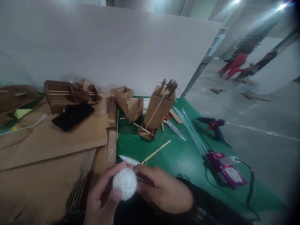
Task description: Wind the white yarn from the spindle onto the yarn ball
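A white ball of string [125, 184] is held low in the middle of the view. My left hand [103, 190] wraps round its left side, with the thumb on its front. My right hand [161, 187] is closed at the ball's right side, with a thin strand near its fingers; what the fingertips pinch is partly hidden. Just beyond the hands lie a white pointed piece [129, 160] and a yellow marked stick [156, 152] on the green table [182, 153].
Cardboard boxes [156, 109] with sticks stand towards the white partition. Scissors [174, 128], a glue gun [214, 126] and a purple power strip [226, 170] lie at right. A black tablet [73, 116] rests on cardboard sheets [47, 147] at left. People [243, 59] are far off.
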Available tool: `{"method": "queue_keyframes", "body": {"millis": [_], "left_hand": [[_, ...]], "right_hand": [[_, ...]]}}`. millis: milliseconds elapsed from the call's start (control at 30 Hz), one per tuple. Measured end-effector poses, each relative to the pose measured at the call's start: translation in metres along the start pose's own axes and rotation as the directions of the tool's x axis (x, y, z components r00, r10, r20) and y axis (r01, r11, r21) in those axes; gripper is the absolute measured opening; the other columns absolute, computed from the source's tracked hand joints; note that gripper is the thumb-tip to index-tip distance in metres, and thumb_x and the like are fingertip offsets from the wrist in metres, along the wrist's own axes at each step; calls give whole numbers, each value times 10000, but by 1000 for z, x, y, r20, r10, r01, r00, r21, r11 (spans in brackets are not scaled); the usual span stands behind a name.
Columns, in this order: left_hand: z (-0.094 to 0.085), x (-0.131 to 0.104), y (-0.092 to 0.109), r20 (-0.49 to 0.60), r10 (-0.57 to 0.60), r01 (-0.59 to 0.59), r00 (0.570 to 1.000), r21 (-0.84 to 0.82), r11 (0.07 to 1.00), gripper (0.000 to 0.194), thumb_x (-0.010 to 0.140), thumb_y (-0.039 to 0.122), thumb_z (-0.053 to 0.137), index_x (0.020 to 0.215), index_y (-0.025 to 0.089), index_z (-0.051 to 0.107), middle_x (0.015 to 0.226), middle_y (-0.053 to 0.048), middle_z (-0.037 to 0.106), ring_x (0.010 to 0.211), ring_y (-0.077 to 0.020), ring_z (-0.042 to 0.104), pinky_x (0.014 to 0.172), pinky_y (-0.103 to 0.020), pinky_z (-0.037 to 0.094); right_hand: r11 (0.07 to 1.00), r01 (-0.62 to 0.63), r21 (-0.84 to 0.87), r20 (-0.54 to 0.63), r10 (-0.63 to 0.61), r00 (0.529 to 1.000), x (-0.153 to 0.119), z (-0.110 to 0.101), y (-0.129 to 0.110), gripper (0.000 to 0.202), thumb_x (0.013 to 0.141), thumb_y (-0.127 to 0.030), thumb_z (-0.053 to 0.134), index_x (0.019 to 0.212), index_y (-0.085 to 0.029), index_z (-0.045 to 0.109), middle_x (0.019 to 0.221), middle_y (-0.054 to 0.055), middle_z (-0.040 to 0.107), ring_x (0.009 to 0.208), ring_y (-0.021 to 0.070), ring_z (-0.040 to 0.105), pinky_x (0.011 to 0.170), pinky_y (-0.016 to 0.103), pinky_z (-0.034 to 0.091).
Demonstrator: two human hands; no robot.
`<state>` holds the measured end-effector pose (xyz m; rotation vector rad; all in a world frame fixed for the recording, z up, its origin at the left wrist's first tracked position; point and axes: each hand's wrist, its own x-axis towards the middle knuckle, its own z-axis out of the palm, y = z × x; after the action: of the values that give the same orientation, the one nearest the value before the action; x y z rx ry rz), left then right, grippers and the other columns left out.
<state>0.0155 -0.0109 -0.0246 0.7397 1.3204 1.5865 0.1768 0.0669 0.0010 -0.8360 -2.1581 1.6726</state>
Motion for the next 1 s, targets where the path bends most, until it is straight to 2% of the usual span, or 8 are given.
{"method": "queue_keyframes", "body": {"millis": [100,200,433,633,733,833,933,1000], "left_hand": [[-3,4,-2,-16,-96,95,995,-67,993,536,681,583,755,1057,201,777,1083,-122,756,1013,-322,684,852,-305,539],[-5,8,-4,-1,-149,148,989,-144,978,521,707,538,758,1080,175,758,1088,-141,755,977,-323,698,797,-320,565],[4,20,2,46,-276,272,960,-395,878,338,766,432,754,975,168,782,827,-86,779,800,-204,724,721,-235,559],[1,20,2,95,-304,314,948,-444,839,398,710,487,781,939,163,800,837,-97,794,756,-216,728,686,-271,588],[-2,19,3,94,-291,302,952,-446,843,371,710,459,792,950,176,799,872,-86,796,777,-199,723,702,-246,586],[-3,20,3,93,-303,315,948,-383,868,324,765,405,768,1003,187,783,972,-78,790,834,-172,715,716,-191,563],[-3,22,1,99,-317,331,943,-323,886,318,829,380,716,1090,200,747,1146,-64,751,991,-165,688,781,-156,533],[-3,23,-1,95,-315,329,944,-323,887,321,861,376,682,1128,203,726,1246,-60,709,1114,-185,644,835,-164,520]], "right_hand": [[993,-8,-114,-96,-3,995,3,-1,3,249,973,-308,477,900,-137,643,708,-18,548,622,94,451,594,194,391],[982,0,-189,-87,-16,996,3,-2,4,316,988,-305,439,783,-143,618,631,-38,470,571,88,399,548,194,342],[932,39,-359,-109,-83,991,5,2,6,244,938,-173,454,745,-165,602,663,-20,551,594,97,485,585,198,361],[883,-156,-442,-372,-22,928,13,-9,17,243,911,-174,475,717,-163,621,669,7,588,612,128,515,597,242,357],[953,-73,-296,-453,-73,888,14,-19,20,238,872,-209,514,677,-156,638,816,68,622,741,159,578,631,255,412],[987,85,138,-389,-25,921,7,-27,21,323,840,-358,522,588,-159,559,1025,135,641,646,141,613,426,216,372],[864,82,498,-295,80,952,-1,-31,19,456,820,-563,432,549,-198,392,799,90,676,309,59,456,290,201,259],[845,44,534,-292,135,947,-3,-30,17,468,825,-614,413,594,-208,424,525,-2,569,244,57,363,287,200,253]]}}
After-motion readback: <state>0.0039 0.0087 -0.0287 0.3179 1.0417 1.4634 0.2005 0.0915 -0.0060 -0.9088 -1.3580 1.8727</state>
